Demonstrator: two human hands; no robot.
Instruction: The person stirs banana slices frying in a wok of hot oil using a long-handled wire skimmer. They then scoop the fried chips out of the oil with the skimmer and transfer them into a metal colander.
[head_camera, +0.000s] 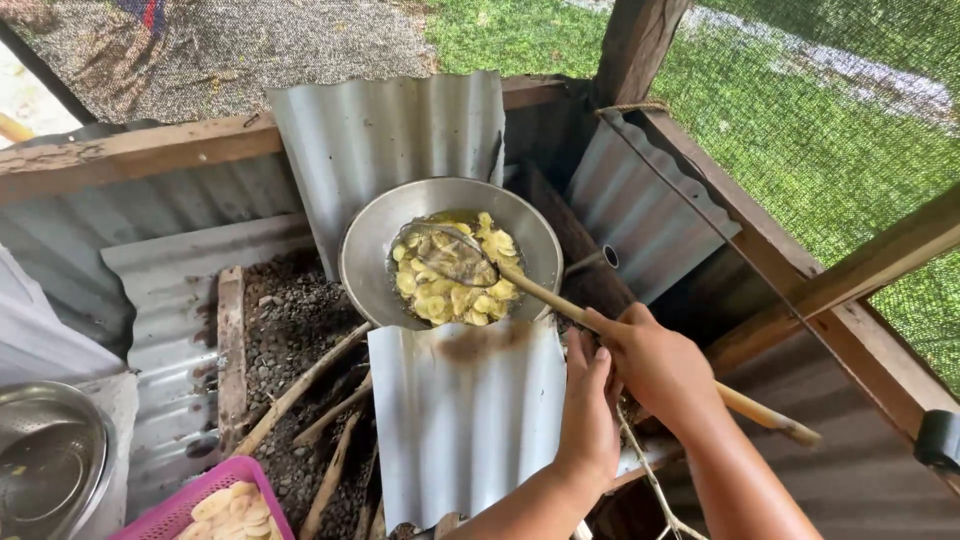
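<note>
Two bare hands work at an outdoor wood fire, seen from above. The right hand is clenched around the wooden handle of a long skimmer, whose handle runs from past the wrist at the lower right up to the left into a wide metal pan. The skimmer's mesh head lies in the oil at the middle of the pan, among pale yellow slices that float around and under it. The left hand is flat and released, fingers straight, its palm resting against the right edge of a corrugated metal sheet that stands upright just in front of the pan. It grasps nothing that can be seen. A second corrugated sheet stands behind the pan, and a third leans to its right against the wooden frame. Several sticks of firewood lie on gravel and ash to the left of the front sheet, their ends pointing under the pan. At the bottom left, a pink basket holds more raw pale slices, and beside it, at the left edge, sits a steel bowl. Green netting and grass show beyond the wooden posts.
</note>
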